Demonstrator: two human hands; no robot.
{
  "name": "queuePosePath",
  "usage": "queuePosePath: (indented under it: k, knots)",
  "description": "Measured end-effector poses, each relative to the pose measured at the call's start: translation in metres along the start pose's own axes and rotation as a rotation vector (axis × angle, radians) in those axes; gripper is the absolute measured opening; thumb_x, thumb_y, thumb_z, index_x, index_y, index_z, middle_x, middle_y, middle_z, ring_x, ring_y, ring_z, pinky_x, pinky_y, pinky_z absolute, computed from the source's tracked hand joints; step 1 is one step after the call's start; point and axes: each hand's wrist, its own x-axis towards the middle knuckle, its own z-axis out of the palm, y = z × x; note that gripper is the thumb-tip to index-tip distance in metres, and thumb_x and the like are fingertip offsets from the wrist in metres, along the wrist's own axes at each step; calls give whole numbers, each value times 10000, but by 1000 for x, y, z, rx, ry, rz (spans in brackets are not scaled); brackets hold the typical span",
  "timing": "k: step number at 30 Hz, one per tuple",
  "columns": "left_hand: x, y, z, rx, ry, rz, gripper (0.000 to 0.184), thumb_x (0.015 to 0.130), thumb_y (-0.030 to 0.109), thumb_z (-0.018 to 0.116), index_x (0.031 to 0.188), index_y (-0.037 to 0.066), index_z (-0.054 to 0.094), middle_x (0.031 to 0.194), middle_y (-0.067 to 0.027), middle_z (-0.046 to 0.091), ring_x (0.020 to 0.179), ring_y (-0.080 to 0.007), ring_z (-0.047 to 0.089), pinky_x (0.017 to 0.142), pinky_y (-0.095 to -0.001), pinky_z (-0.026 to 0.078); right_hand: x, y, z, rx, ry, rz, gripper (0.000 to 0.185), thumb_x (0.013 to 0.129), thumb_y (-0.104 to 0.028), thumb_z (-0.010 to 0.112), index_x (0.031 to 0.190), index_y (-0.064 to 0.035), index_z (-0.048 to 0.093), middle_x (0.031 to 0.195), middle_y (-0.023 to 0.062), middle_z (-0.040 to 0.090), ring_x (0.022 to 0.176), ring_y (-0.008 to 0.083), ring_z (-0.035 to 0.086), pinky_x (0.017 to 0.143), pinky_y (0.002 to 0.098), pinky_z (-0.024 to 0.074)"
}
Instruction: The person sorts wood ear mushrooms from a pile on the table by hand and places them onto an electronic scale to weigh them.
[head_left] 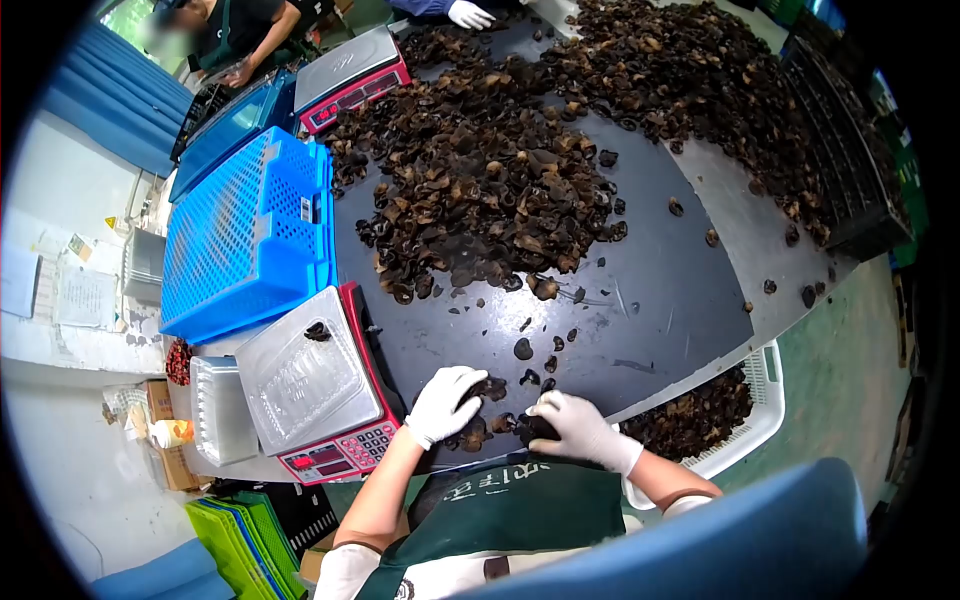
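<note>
My left hand [445, 405], in a white glove, is low over the near edge of the dark table. Its thumb and fingers close on a piece of dark wood ear mushroom [488, 389]. To its right, my right hand [580, 430], also gloved, has its fingers bent down onto another dark wood ear piece [538, 428], partly hidden by the fingers. Between and below the hands lie a few brown wood ear pieces [472, 434]. Several small loose pieces [523, 349] are scattered just beyond. A large heap of wood ear mushrooms [490, 180] covers the table's middle.
Left of my hands stands a red scale [310, 375] with a small dark piece on its plate. Beyond it are a blue crate [250, 240] and a second scale [350, 75]. A white basket [765, 400] of mushrooms sits at right. Other people's hands [468, 14] appear at the far side.
</note>
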Motion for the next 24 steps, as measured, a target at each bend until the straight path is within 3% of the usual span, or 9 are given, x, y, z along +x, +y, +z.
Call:
queuePosePath:
  k: [2, 5, 7, 11, 12, 17, 24]
  knots:
    - [0, 12, -9, 110, -206, 64, 718, 739, 433, 737, 1347, 104, 544, 1281, -160, 546, 1080, -374, 526, 954, -458, 453, -5, -9, 10, -149, -2, 16, 715, 724, -366, 805, 1319, -103, 510, 1177, 147, 553, 903, 310, 631, 802, 409, 536]
    - [0, 21, -1, 138, -277, 101, 751, 751, 520, 713, 1365, 123, 540, 1297, -167, 540, 1058, -376, 515, 960, -462, 441, 6, -14, 25, -206, 43, 31, 792, 704, -345, 809, 1374, -78, 482, 1164, 139, 552, 892, 299, 633, 787, 408, 542]
    - [-5, 24, 17, 67, -266, 75, 678, 737, 373, 742, 1335, 114, 553, 1291, -139, 547, 1084, -354, 539, 930, -431, 488, 17, -17, 34, -102, 152, -3, 684, 694, -299, 798, 1278, -56, 538, 1063, 126, 568, 809, 282, 649, 691, 382, 555]
    - [-6, 8, 39, -99, -157, 53, 496, 717, 153, 686, 1195, 75, 580, 1215, -137, 571, 1082, -346, 565, 931, -407, 497, 26, 2, 54, -60, 265, 53, 460, 712, -135, 733, 1145, -98, 581, 941, 102, 609, 739, 276, 671, 624, 382, 557]
    - [-4, 9, 36, -319, -179, -26, 447, 718, 111, 663, 1154, 61, 576, 1143, -136, 578, 1059, -334, 576, 934, -391, 486, 30, 0, 51, 47, 328, 33, 440, 703, -50, 703, 1124, -113, 592, 960, 94, 625, 761, 291, 669, 642, 384, 559]
    - [-5, 25, -2, -509, -28, -118, 422, 728, 32, 601, 1149, 47, 578, 1111, -149, 560, 1053, -319, 579, 946, -371, 467, 64, -27, 28, 312, 321, 27, 371, 712, 33, 698, 1055, -77, 610, 999, 105, 670, 889, 322, 682, 742, 373, 563]
    - [-43, 29, -127, -187, 380, -304, 403, 697, 49, 590, 1100, 41, 594, 1046, -152, 575, 1005, -324, 583, 920, -369, 468, 187, -118, 9, 394, 122, -240, 354, 755, -48, 658, 1093, -114, 575, 1046, 123, 636, 914, 375, 652, 777, 438, 539]
